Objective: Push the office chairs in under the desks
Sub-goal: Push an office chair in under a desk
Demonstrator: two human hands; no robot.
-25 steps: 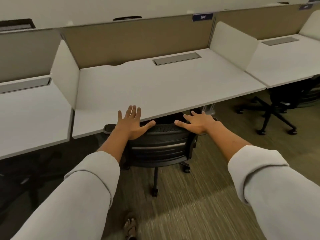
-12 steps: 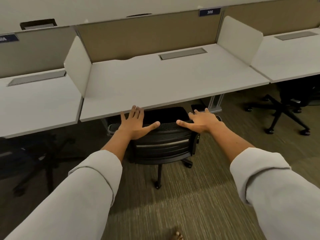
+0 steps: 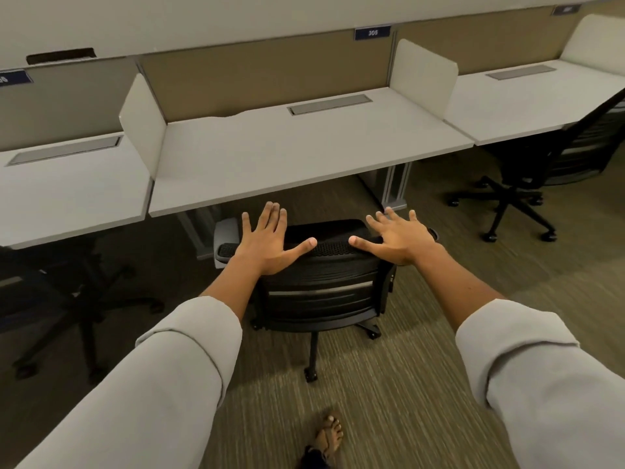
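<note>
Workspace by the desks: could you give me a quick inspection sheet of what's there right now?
Surface: middle desk bare, with a closed grey hatch near the back.
Job's things: black chair in front of the middle desk, its back at the desk edge, not yet fully under. Right chair partly under its desk; left chair in shadow.
Clutter: nothing seen.
Grippers: left hand and right hand flat, fingers spread, on top of the chair's back.
Cables: nothing seen.
Surroundings: striped carpet, tan partition with a sign reading 305, white dividers, a sandalled foot.
</note>
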